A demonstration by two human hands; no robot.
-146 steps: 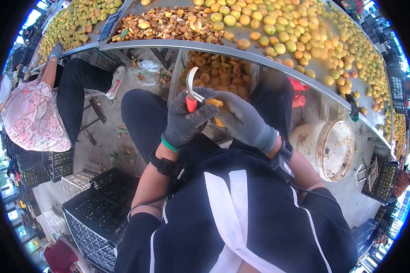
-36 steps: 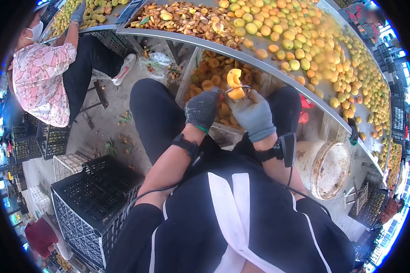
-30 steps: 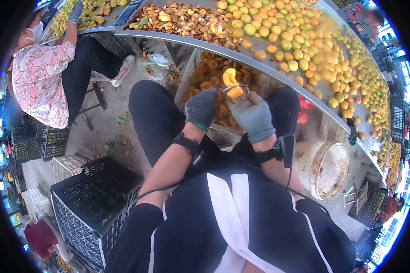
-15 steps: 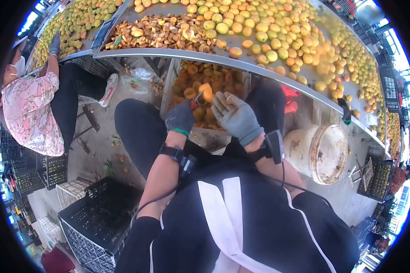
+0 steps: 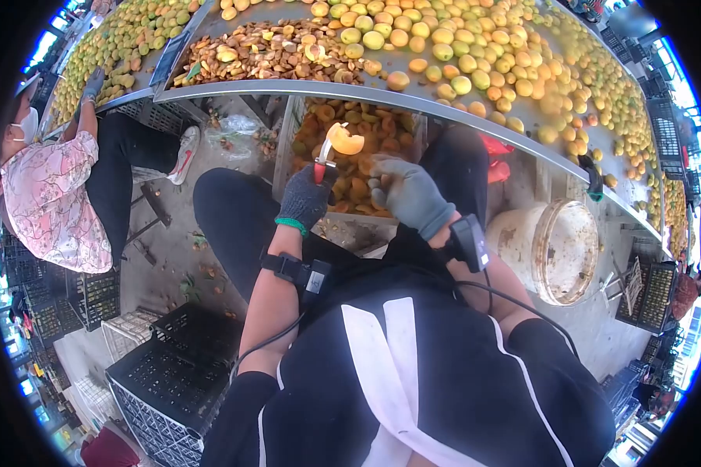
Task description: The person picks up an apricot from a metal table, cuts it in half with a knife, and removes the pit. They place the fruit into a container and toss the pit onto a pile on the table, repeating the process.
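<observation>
My left hand point(image 5: 307, 194), in a dark knit glove with a green cuff, is closed round the red handle of a small metal tool point(image 5: 320, 168). At the tool's tip hangs an orange piece of apricot point(image 5: 345, 141), curved and opened out. To its right is my right hand point(image 5: 407, 192) in a grey glove, its fingers curled and smeared by motion; whether they hold anything is hidden. Below both hands sits a crate point(image 5: 286, 148) with opened apricot pieces point(image 5: 356, 115) in it.
The metal-edged table point(image 5: 288, 88) ahead bears whole apricots point(image 5: 475, 47) and a heap of brown pits point(image 5: 265, 58). A stained white bucket point(image 5: 522, 241) stands at the right. Black crates point(image 5: 171, 373) are at the lower left. Another person point(image 5: 58, 179) sits at the left.
The tool and apricot piece have risen and now stand out above my left hand. My right hand has turned from an open palm to curled fingers and moved slightly right.
</observation>
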